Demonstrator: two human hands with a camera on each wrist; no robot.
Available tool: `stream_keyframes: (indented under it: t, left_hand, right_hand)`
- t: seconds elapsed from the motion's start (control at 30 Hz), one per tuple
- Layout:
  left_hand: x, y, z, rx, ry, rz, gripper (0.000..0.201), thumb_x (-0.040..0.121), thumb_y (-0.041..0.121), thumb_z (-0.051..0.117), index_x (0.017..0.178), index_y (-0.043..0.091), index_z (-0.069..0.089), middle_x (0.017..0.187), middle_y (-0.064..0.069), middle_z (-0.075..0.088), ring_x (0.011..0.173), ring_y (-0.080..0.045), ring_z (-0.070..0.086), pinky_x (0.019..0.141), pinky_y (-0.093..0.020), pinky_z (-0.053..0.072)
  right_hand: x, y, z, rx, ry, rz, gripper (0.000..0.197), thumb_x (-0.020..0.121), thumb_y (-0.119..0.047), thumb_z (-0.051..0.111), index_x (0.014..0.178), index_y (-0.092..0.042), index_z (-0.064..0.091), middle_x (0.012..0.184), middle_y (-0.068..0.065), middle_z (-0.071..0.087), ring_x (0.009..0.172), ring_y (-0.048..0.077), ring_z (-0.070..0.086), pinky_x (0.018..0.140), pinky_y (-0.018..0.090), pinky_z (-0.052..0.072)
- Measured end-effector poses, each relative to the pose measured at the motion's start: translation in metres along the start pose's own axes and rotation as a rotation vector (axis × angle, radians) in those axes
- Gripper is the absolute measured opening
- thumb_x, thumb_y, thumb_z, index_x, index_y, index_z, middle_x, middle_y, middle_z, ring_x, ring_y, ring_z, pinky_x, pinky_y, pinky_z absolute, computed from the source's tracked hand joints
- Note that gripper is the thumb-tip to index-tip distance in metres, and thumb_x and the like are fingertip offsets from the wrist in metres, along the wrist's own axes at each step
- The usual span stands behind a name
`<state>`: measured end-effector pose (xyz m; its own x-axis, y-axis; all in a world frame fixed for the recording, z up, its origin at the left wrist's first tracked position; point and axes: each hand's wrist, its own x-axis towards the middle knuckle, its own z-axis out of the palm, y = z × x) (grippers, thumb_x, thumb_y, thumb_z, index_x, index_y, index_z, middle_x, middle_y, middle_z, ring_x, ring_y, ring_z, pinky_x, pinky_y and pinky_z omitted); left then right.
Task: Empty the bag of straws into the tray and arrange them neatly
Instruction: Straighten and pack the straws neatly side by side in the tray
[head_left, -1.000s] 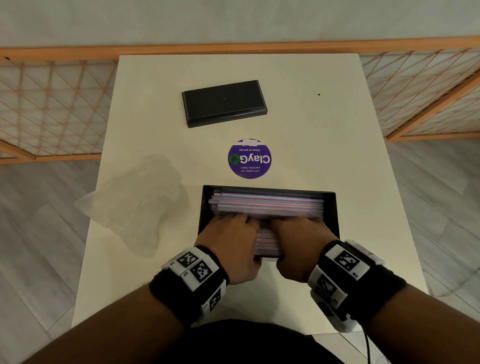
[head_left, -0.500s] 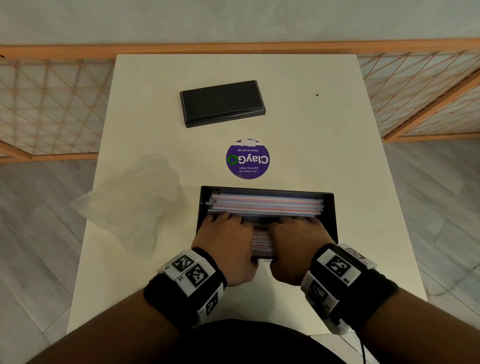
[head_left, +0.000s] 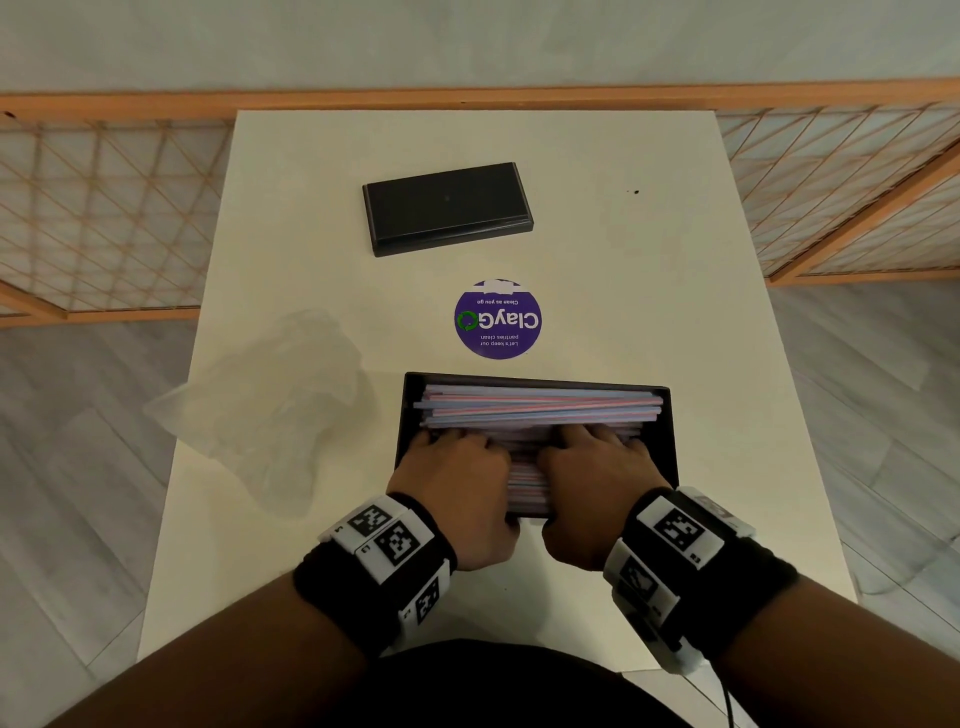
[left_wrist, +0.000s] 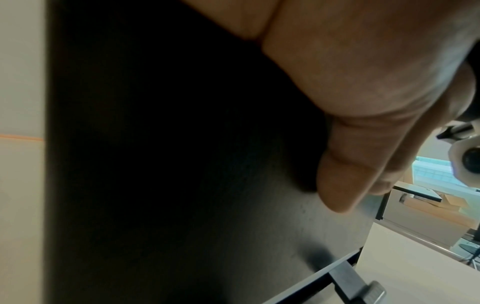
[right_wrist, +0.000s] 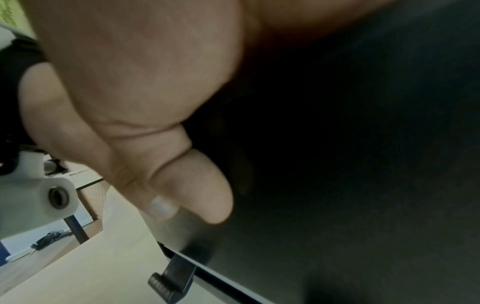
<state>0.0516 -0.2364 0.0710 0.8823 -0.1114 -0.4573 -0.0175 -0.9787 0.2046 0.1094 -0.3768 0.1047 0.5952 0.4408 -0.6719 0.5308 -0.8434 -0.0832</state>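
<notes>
Far left on the white table (head_left: 597, 249), the clear plastic bag (head_left: 270, 400) lay crumpled and flat, apparently empty, well apart from both hands. No straws showed inside it or loose on the tabletop.

Next right, the left hand (head_left: 457, 483) lay over the near-left part of the black tray (head_left: 667, 441), fingers bent down onto the straws (head_left: 540, 408), thumb outside the near wall. The left-wrist view showed only that thumb against the dark wall. Whether the fingers clasped any straws or merely pressed on them, I could not tell.

Centre: the straws, pink, blue and lilac, all sat inside the tray, lying lengthwise, left to right. The far rows looked roughly parallel, a few ends uneven at the left. Behind the tray, a round purple sticker (head_left: 497, 319), and beyond it a black lid (head_left: 447, 208), upside down or not I could not say.

Right: the right hand (head_left: 597, 488) mirrored the left, fingers on the pile, thumb on the near wall; grasp likewise undetermined.

Judgement: emptying done; squaring the pile under way. Left to do: even the ends and level the near rows, hidden under the hands.
</notes>
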Motion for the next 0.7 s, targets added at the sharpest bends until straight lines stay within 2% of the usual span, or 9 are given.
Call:
stream_keyframes:
  t: [0.13, 0.27, 0.37, 0.43, 0.5, 0.6, 0.7]
  left_hand:
    - [0.0001, -0.0001, -0.0012, -0.015, 0.001, 0.001, 0.044, 0.079, 0.053, 0.059, 0.115, 0.028, 0.063, 0.119, 0.006, 0.063, 0.114, -0.02, 0.06, 0.107, -0.039, 0.045]
    - [-0.0001, 0.0004, -0.0021, -0.037, -0.015, 0.0, 0.044, 0.08, 0.051, 0.062, 0.116, 0.026, 0.065, 0.122, 0.002, 0.055, 0.102, -0.022, 0.064, 0.096, -0.037, 0.052]
    - [0.0006, -0.0005, 0.0004, -0.029, 0.009, 0.019, 0.055, 0.08, 0.051, 0.062, 0.128, 0.025, 0.058, 0.128, 0.002, 0.058, 0.114, -0.023, 0.061, 0.104, -0.04, 0.049]
    - [0.0, 0.0001, -0.0003, -0.029, 0.015, 0.024, 0.062, 0.078, 0.051, 0.062, 0.133, 0.025, 0.051, 0.129, 0.002, 0.062, 0.12, -0.024, 0.059, 0.108, -0.041, 0.046]
    - [-0.0008, 0.0005, -0.0024, -0.027, 0.013, 0.027, 0.053, 0.079, 0.049, 0.061, 0.125, 0.025, 0.054, 0.12, 0.003, 0.066, 0.113, -0.023, 0.062, 0.105, -0.038, 0.047]
    - [-0.0019, 0.0011, -0.0041, -0.01, -0.006, 0.023, 0.042, 0.083, 0.049, 0.061, 0.117, 0.025, 0.062, 0.122, 0.001, 0.06, 0.115, -0.022, 0.057, 0.104, -0.039, 0.047]
    - [-0.0012, 0.0012, -0.004, -0.014, -0.022, 0.023, 0.043, 0.084, 0.049, 0.062, 0.12, 0.025, 0.063, 0.124, 0.0, 0.057, 0.117, -0.022, 0.055, 0.104, -0.039, 0.047]
  right_hand:
    - [0.0029, 0.0014, -0.0008, 0.004, -0.017, -0.01, 0.046, 0.069, -0.037, 0.061, 0.115, -0.029, 0.058, 0.118, -0.003, 0.053, 0.117, 0.025, 0.049, 0.104, 0.044, 0.037]
    - [0.0038, 0.0001, 0.0005, 0.0, 0.018, -0.027, 0.048, 0.069, -0.032, 0.061, 0.116, -0.026, 0.053, 0.108, -0.005, 0.064, 0.104, 0.024, 0.061, 0.102, 0.04, 0.041]
    - [0.0027, -0.0008, 0.003, 0.002, 0.034, -0.031, 0.06, 0.071, -0.031, 0.062, 0.127, -0.023, 0.042, 0.115, -0.002, 0.062, 0.11, 0.026, 0.059, 0.106, 0.041, 0.037]
    - [0.0026, -0.0002, 0.0029, -0.002, 0.042, -0.033, 0.06, 0.07, -0.033, 0.062, 0.128, -0.026, 0.047, 0.124, -0.002, 0.054, 0.118, 0.026, 0.052, 0.107, 0.043, 0.034]
    - [0.0036, 0.0, 0.0024, -0.017, 0.044, -0.042, 0.054, 0.068, -0.036, 0.06, 0.122, -0.031, 0.056, 0.124, -0.002, 0.048, 0.12, 0.026, 0.046, 0.103, 0.044, 0.036]
    - [0.0033, -0.0008, 0.0018, -0.011, 0.044, -0.044, 0.047, 0.07, -0.034, 0.061, 0.116, -0.029, 0.058, 0.119, -0.004, 0.056, 0.114, 0.024, 0.052, 0.102, 0.042, 0.038]
    - [0.0013, -0.0007, 0.004, 0.002, 0.061, -0.033, 0.049, 0.074, -0.031, 0.062, 0.12, -0.024, 0.048, 0.111, -0.004, 0.064, 0.106, 0.024, 0.06, 0.104, 0.038, 0.037]
